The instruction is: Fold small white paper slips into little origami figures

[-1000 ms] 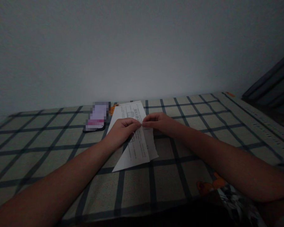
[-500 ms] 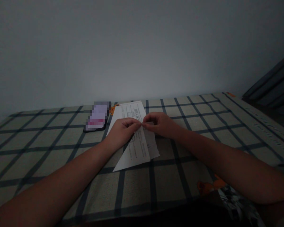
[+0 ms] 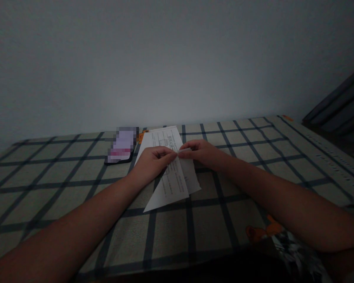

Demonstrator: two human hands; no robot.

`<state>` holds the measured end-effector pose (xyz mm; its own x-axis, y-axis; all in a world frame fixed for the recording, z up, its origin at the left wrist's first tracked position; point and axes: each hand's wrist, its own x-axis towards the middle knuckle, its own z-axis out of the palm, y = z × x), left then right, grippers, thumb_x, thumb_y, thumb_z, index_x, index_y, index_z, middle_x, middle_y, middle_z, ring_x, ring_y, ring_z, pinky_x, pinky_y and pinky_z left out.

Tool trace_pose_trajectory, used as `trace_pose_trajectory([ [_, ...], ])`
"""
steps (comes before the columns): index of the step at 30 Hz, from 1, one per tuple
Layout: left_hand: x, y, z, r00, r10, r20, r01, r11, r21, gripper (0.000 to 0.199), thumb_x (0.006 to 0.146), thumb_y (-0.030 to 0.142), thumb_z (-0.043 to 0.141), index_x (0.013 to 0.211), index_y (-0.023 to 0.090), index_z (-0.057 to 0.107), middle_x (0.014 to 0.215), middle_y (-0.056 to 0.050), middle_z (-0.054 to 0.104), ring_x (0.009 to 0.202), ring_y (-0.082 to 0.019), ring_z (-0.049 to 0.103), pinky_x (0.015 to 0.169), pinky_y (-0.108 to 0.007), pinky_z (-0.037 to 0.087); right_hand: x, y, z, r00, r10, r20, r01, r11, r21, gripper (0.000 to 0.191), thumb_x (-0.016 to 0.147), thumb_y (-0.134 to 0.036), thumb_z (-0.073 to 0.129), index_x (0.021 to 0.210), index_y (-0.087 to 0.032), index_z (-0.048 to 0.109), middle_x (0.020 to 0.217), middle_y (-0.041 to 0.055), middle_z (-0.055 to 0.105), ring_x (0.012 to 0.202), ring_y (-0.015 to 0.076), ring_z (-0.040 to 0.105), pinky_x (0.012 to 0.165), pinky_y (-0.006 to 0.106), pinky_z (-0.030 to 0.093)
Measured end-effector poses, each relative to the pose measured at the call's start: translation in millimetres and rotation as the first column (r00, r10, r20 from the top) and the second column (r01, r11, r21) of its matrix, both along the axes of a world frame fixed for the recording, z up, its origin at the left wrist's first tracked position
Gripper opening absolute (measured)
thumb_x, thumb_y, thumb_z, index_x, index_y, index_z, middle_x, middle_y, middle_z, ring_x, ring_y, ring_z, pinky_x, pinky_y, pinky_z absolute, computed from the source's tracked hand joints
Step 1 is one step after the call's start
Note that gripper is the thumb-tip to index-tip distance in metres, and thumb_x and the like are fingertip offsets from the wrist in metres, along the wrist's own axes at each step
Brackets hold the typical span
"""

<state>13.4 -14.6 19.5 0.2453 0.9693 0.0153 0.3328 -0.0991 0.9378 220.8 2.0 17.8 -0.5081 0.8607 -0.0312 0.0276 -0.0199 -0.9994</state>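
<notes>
A printed white sheet of paper (image 3: 172,182), folded with slanting edges, lies over the checked cloth in the middle of the view. My left hand (image 3: 156,160) pinches it between thumb and forefinger near its middle. Fingertip to fingertip with it, my right hand (image 3: 199,151) also pinches the paper, and a small pale edge shows between its fingers. Below both hands the lower part of the paper spreads into a pointed corner at left and a narrower flap at right. The far part of the paper, with print and a stamp-like mark, shows beyond my left hand.
A phone (image 3: 122,145) with a blurred bright screen lies left of the paper. The checked cloth (image 3: 61,165) reaches back to a plain wall (image 3: 177,59). Dark folded fabric (image 3: 339,98) hangs at the far right. Patterned clothing (image 3: 295,251) shows at the lower right.
The lower end of the paper has shifted slightly right and up. A pale paper edge now shows at my right fingers, which have flattened a little. My left hand has barely moved.
</notes>
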Motion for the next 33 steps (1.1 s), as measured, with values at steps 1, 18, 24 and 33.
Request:
trace_pose_trajectory([
  [1, 0.0, 0.1, 0.3, 1.000, -0.002, -0.006, 0.002, 1.000, 0.001, 0.026, 0.077, 0.043, 0.069, 0.077, 0.017, 0.072, 0.054, 0.001, 0.057, 0.047, -0.011, 0.046, 0.046, -0.023, 0.029, 0.2, 0.1, -0.1, 1.000, 0.004, 0.000, -0.004, 1.000, -0.012, 0.021, 0.075, -0.031, 0.077, 0.091, -0.018, 0.072, 0.089, 0.0042, 0.073, 0.079, 0.0163, 0.067, 0.074, 0.031, 0.053],
  [18, 0.1, 2.8, -2.2, 0.998, -0.044, 0.033, 0.045, 0.999, -0.021, 0.024, 0.079, 0.041, 0.067, 0.076, 0.017, 0.068, 0.059, 0.001, 0.060, 0.050, -0.011, 0.050, 0.048, -0.023, 0.033, 0.6, -1.2, 1.6, 0.956, -0.101, 0.274, -0.015, 0.921, 0.390, 0.033, 0.080, -0.045, 0.069, 0.093, -0.014, 0.071, 0.075, 0.0016, 0.066, 0.065, 0.0118, 0.056, 0.057, 0.025, 0.040],
  [24, 1.3, 3.9, -5.8, 0.992, -0.002, 0.129, 0.012, 0.997, -0.076, 0.029, 0.078, 0.046, 0.070, 0.080, 0.017, 0.068, 0.057, 0.002, 0.059, 0.045, -0.010, 0.048, 0.045, -0.023, 0.031, 1.4, 2.4, -2.6, 0.984, -0.087, 0.156, 0.036, 0.952, 0.305, 0.031, 0.078, -0.042, 0.073, 0.094, -0.016, 0.070, 0.083, 0.0034, 0.070, 0.073, 0.0151, 0.062, 0.065, 0.028, 0.048],
  [33, 0.1, 4.6, -4.8, 0.991, -0.048, 0.129, 0.060, 0.994, -0.090, 0.027, 0.075, 0.044, 0.073, 0.077, 0.017, 0.070, 0.065, -0.003, 0.067, 0.054, -0.015, 0.059, 0.051, -0.026, 0.041, 4.6, 6.6, -7.8, 1.000, -0.006, 0.028, 0.003, 0.994, 0.108, 0.028, 0.075, -0.037, 0.077, 0.093, -0.017, 0.072, 0.092, 0.0055, 0.073, 0.081, 0.0172, 0.068, 0.076, 0.032, 0.055],
])
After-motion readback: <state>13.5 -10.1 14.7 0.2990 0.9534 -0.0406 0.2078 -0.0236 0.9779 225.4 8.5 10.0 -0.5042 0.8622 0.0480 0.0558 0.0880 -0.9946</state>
